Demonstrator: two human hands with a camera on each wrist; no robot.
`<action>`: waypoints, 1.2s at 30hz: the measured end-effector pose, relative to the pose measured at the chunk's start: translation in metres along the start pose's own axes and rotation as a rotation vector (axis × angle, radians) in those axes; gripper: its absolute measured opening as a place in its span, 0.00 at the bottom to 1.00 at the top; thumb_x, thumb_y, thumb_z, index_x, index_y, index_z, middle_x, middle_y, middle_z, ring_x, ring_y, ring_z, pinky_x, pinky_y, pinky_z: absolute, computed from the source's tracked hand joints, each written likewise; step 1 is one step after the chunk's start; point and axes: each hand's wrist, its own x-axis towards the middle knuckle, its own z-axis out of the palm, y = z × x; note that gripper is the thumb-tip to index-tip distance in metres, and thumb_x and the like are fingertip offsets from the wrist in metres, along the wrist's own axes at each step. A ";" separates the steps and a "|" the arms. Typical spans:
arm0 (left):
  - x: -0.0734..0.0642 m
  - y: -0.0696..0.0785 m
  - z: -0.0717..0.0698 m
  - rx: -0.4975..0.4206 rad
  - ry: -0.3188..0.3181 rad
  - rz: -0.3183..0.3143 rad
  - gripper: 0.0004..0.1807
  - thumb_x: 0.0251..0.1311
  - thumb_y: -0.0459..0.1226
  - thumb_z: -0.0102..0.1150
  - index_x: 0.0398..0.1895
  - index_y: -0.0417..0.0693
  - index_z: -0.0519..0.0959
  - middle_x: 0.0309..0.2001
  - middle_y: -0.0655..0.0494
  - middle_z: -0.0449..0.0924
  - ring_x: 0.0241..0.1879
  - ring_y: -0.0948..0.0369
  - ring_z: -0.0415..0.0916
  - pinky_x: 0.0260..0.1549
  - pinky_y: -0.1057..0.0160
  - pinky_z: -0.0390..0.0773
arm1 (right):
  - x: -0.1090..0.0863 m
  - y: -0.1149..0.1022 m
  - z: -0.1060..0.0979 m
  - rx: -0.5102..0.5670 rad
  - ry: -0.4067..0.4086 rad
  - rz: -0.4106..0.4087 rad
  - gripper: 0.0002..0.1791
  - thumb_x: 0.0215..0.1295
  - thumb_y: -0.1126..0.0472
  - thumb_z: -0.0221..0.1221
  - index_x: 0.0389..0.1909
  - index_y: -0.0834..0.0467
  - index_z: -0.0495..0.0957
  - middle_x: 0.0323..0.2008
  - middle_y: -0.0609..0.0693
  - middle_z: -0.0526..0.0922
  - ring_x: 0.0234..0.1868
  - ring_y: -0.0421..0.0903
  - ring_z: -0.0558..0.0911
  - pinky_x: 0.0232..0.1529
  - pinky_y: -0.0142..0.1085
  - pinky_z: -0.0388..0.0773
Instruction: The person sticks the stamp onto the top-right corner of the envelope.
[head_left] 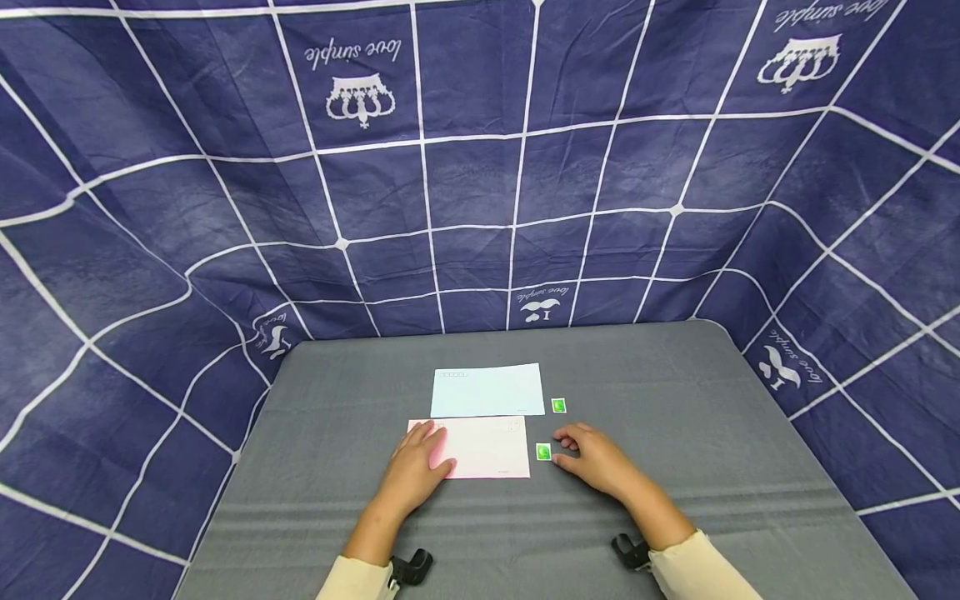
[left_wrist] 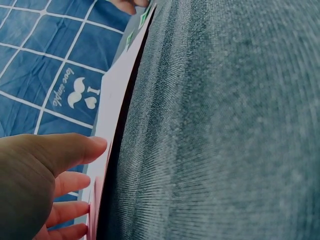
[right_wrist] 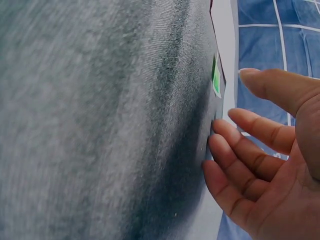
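Observation:
A pink envelope (head_left: 483, 450) lies flat on the grey table, directly in front of a light blue envelope (head_left: 487, 392). My left hand (head_left: 415, 467) rests on the left part of the pink envelope with its fingers spread. Just right of that envelope lies a green stamp (head_left: 543, 452) with a white border. My right hand (head_left: 592, 458) is close beside this stamp, fingers loosely bent and holding nothing; in the right wrist view the thumb stands apart from the fingers (right_wrist: 240, 165). A second green stamp (head_left: 558, 406) lies right of the blue envelope.
The grey cloth-covered table (head_left: 675, 400) has a dark blue curtain (head_left: 480, 183) with white grid lines behind it and along both sides. A black wrist strap (head_left: 412, 568) sits on the left forearm, and another black strap (head_left: 631, 552) on the right.

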 end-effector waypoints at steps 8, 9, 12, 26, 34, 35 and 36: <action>-0.001 0.001 0.000 0.012 -0.012 -0.006 0.31 0.57 0.45 0.70 0.62 0.41 0.79 0.69 0.38 0.72 0.72 0.40 0.66 0.68 0.36 0.66 | 0.005 -0.003 0.006 -0.008 -0.001 0.048 0.13 0.57 0.58 0.72 0.41 0.56 0.83 0.34 0.43 0.79 0.38 0.39 0.77 0.43 0.36 0.76; -0.001 0.001 0.000 0.014 -0.010 -0.005 0.30 0.57 0.45 0.70 0.62 0.41 0.79 0.69 0.38 0.72 0.72 0.40 0.66 0.68 0.36 0.66 | 0.006 -0.003 0.006 -0.015 -0.007 0.052 0.13 0.56 0.58 0.72 0.41 0.56 0.83 0.34 0.43 0.78 0.38 0.39 0.76 0.42 0.36 0.75; -0.001 0.000 0.000 0.022 -0.013 -0.006 0.31 0.58 0.45 0.70 0.63 0.41 0.79 0.69 0.38 0.71 0.72 0.40 0.65 0.68 0.37 0.66 | 0.008 -0.002 0.008 -0.022 -0.028 0.061 0.15 0.55 0.56 0.73 0.41 0.54 0.81 0.33 0.43 0.75 0.37 0.38 0.73 0.41 0.36 0.72; -0.001 0.000 0.002 0.023 -0.015 0.008 0.32 0.58 0.45 0.69 0.64 0.40 0.77 0.69 0.37 0.72 0.71 0.40 0.66 0.68 0.37 0.65 | 0.011 -0.001 0.011 0.019 -0.052 0.090 0.16 0.55 0.56 0.73 0.40 0.53 0.77 0.33 0.45 0.72 0.36 0.39 0.69 0.39 0.34 0.66; -0.001 -0.002 0.004 0.021 -0.010 0.008 0.32 0.59 0.45 0.68 0.65 0.41 0.77 0.68 0.37 0.72 0.71 0.40 0.66 0.69 0.36 0.65 | 0.012 -0.003 0.013 0.026 -0.046 0.110 0.14 0.56 0.58 0.73 0.37 0.52 0.76 0.32 0.45 0.71 0.36 0.40 0.68 0.39 0.34 0.64; -0.001 -0.002 0.004 0.018 -0.013 0.010 0.32 0.59 0.46 0.68 0.65 0.41 0.77 0.69 0.37 0.72 0.71 0.40 0.66 0.68 0.36 0.65 | 0.012 -0.004 0.013 0.029 -0.044 0.113 0.14 0.56 0.58 0.73 0.36 0.52 0.76 0.31 0.45 0.71 0.35 0.40 0.68 0.39 0.34 0.64; -0.001 -0.002 0.005 0.016 -0.017 0.010 0.32 0.59 0.45 0.68 0.65 0.41 0.77 0.69 0.37 0.72 0.71 0.39 0.66 0.69 0.36 0.65 | 0.012 -0.004 0.013 0.029 -0.043 0.117 0.14 0.56 0.59 0.73 0.36 0.51 0.76 0.31 0.44 0.71 0.35 0.40 0.68 0.39 0.34 0.64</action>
